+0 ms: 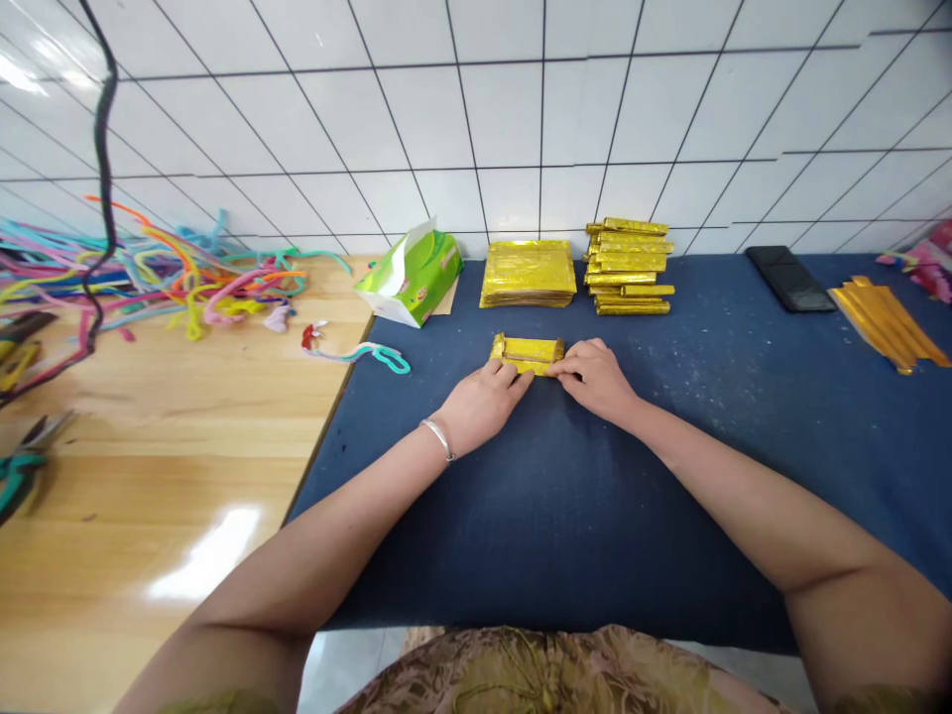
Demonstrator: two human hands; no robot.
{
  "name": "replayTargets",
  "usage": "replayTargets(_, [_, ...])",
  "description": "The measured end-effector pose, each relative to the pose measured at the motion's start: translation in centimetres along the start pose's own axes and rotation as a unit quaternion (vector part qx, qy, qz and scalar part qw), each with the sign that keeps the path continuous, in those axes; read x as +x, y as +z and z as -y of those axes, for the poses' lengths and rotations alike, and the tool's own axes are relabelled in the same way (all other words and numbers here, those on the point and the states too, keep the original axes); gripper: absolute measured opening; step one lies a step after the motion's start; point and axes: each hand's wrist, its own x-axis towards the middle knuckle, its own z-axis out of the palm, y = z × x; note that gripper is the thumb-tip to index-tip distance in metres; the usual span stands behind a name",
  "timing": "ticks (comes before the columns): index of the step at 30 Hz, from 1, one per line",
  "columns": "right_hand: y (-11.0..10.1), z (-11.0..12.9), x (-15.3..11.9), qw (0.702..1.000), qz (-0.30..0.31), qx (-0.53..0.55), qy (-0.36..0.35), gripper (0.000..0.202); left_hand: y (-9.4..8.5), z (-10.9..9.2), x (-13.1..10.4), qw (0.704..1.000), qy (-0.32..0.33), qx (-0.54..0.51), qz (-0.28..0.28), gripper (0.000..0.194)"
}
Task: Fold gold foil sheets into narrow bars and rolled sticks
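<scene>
The grip is narrow, left hand and right hand pinching the near edge of gold foil, apparently mid-fold, the next crease likely needing even pressure.

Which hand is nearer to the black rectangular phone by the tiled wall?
Right. The right hand, at the right end of the folded shiny gold sheet, is left of the phone and closer to the person's body; the left hand is farther left.

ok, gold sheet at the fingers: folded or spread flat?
Folded, at least partly: the gold sheet shows turned-in ends and a fold running along its length.
</scene>
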Motion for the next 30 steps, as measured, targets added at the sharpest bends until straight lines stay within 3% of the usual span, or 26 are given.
replayTargets(7, [-0.1, 0.1, -0.2, 1.0, 0.001, -0.015, -0.012, 0.026, -0.3, -0.4, 0.4, 1.0, -0.022, 0.005, 0.006, 0.041])
replayTargets(17, [-0.8, 2.5, -0.8, 0.988, 0.03, -0.134, -0.069, 0.031, 0.1, -0.2, 0.2, 1.0, -0.013, 0.005, -0.004, 0.039])
replayTargets(30, [-0.6, 1.3, -0.8, 0.992, -0.014, -0.09, -0.093, 0.028, 2.3, 2.7, -0.5, 0.993, -0.009, -0.089, -0.078, 0.031])
